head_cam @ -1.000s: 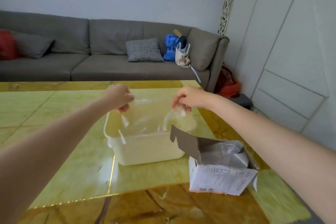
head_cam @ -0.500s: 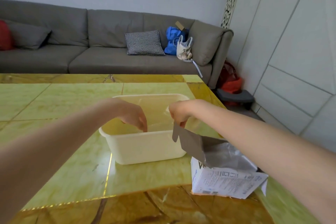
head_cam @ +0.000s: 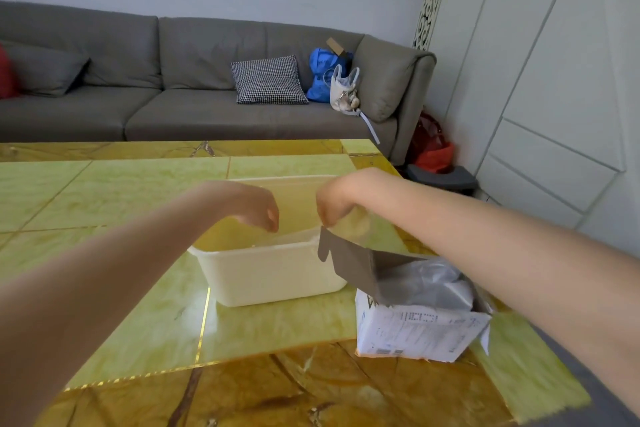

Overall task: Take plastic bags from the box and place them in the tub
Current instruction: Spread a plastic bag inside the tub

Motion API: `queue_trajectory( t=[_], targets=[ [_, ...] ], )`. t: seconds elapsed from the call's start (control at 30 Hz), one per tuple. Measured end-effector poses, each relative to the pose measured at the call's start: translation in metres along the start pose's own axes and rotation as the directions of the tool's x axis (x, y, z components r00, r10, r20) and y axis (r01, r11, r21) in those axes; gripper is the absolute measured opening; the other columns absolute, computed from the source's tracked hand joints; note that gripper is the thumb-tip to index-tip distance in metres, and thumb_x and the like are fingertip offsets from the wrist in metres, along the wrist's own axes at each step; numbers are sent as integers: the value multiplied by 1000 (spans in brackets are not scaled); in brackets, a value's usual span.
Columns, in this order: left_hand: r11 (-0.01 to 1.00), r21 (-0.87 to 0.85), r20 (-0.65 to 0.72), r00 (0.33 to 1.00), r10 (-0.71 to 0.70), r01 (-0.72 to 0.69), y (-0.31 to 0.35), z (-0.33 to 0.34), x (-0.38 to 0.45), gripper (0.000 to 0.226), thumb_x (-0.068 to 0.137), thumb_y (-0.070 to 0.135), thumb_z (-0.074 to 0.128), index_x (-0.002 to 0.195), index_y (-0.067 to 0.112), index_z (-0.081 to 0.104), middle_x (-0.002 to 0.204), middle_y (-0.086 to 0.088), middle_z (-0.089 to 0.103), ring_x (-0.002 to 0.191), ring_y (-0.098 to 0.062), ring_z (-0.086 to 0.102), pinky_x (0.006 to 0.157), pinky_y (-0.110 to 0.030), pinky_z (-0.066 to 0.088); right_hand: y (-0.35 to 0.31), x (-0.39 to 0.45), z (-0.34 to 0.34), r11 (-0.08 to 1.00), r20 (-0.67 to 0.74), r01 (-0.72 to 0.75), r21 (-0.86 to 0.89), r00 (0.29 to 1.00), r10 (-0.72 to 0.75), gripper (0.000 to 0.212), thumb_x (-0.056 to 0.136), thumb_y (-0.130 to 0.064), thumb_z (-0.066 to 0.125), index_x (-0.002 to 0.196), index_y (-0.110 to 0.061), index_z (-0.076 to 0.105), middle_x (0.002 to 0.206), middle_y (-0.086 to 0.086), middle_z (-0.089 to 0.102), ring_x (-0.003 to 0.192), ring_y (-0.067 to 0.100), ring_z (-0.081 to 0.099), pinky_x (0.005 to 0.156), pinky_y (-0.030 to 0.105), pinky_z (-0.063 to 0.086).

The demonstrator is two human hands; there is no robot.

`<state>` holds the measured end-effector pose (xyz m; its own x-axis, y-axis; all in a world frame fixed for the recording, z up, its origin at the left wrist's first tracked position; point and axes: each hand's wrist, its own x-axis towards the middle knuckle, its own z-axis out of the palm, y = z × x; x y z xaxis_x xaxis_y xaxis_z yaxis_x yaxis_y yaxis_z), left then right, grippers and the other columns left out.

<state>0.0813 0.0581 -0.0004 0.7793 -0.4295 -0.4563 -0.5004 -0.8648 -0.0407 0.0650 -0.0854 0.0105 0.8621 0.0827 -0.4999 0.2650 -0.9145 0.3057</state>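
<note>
- The tub [head_cam: 273, 274], cream plastic and rectangular, is sitting upright and open-topped on the table in front of you.
- The cardboard box [head_cam: 415, 333] is standing just beside its right end, flap raised, grey plastic bags [head_cam: 433, 284] bunching inside.
- A clear plastic bag [head_cam: 349, 224] is hanging over the tub's right end.

No text can be read with confidence. The cardboard box [head_cam: 415, 333] carries a white shipping label [head_cam: 420, 331] on its near side, printed with rows of small dark characters and what may be barcode bars near its lower edge, all too blurred to make out. A dark printed mark at the box's upper left corner is likewise illegible.
</note>
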Motion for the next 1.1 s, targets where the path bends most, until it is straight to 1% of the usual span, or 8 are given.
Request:
queue_trajectory(
  t=[0.27, 0.37, 0.47, 0.63, 0.77, 0.9, 0.97, 1.1],
  targets=[
    [990, -42, -363, 925, 111, -135, 53, -30, -53, 30, 94, 15, 43, 115, 20, 64, 124, 0, 61, 113, -22, 56, 94, -32, 44, 24, -75, 0, 973, -301, 73, 219, 954, -4, 31, 94, -11, 44, 117, -9, 64, 123, 7, 61, 112, 26, 57, 93, 32, 46],
    [971, -53, -454, 872, 183, -232, 83, -29, -67, 29, 93, 14, 45, 111, 19, 67, 122, 0, 62, 111, -21, 57, 91, -31, 44, 40, -109, 14, 949, -383, 91, 302, 923, 33, 21, 91, -10, 50, 98, -10, 69, 102, 7, 69, 96, 24, 63, 76, 28, 50],
    [947, -61, -511, 824, 243, -316, 115, -26, -73, 27, 92, 14, 46, 108, 18, 68, 118, -2, 64, 108, -21, 58, 89, -30, 44, 54, -136, 36, 922, -248, 57, 384, 968, 43, 17, 88, -25, 63, 75, -15, 62, 71, -2, 63, 68, 19, 58, 56, 24, 44],
    [922, -35, -370, 862, 346, -385, 158, -4, -79, 27, 94, 23, 49, 115, 16, 64, 119, 0, 63, 108, -20, 58, 88, -25, 43, 61, -147, 80, 905, -85, -33, 424, 993, 76, 53, 77, -52, 68, 111, -13, 58, 105, 1, 60, 97, 22, 59, 86, 35, 51],
    [921, -101, -281, 898, 337, -377, 161, 12, -77, 32, 90, 37, 57, 111, 15, 66, 114, 1, 66, 106, -16, 59, 91, -24, 43, 67, -155, 91, 872, -46, 12, 490, 999, 12, 74, 78, -34, 74, 140, -20, 36, 134, -1, 43, 117, 19, 48, 96, 33, 46],
    [929, -128, -256, 916, 308, -348, 165, 20, -74, 40, 87, 43, 59, 113, 14, 65, 117, -1, 64, 107, -18, 58, 95, -28, 45, 66, -152, 102, 939, -286, 16, 344, 954, 88, 41, 83, -10, 67, 122, -14, 54, 121, 4, 55, 99, 19, 53, 75, 27, 44],
    [932, -148, -275, 919, 282, -330, 168, 20, -73, 45, 85, 46, 59, 116, 13, 62, 119, -1, 62, 109, -19, 57, 91, -26, 42, 62, -150, 102, 905, -449, 96, 415, 886, 112, 19, 87, -8, 59, 105, -9, 66, 109, 8, 64, 95, 21, 58, 76, 27, 43],
    [935, -220, -386, 905, 179, -278, 167, 14, -74, 44, 88, 41, 58, 114, 7, 62, 111, -7, 65, 96, -22, 59, 71, -21, 41, 58, -153, 82, 793, -623, 218, 568, 744, 242, 17, 87, -8, 55, 93, -5, 71, 98, 8, 69, 89, 16, 59, 78, 23, 43]
  ],
)
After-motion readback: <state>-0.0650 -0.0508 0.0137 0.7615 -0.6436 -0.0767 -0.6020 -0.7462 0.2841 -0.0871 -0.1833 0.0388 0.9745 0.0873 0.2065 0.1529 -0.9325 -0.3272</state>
